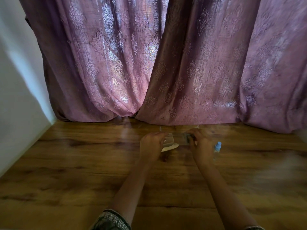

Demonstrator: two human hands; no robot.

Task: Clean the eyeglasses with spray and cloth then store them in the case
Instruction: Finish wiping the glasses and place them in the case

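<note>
Wood-grain tabletop (66, 171) fills the lower view, with purple patterned curtains (166, 63) hanging at 12 o'clock and a white wall (18, 97) at 9 o'clock. Both hands meet over its far middle. The left hand (152, 145) curls its fingers round the left end of the clear-framed eyeglasses (179, 137) and the right hand (199, 143) pinches the right end; the pair is blurred. Just beneath, toward 7 o'clock, lies a cream case (170, 146). A blue-capped spray bottle (217, 147) stands at 3 o'clock of the right hand.
</note>
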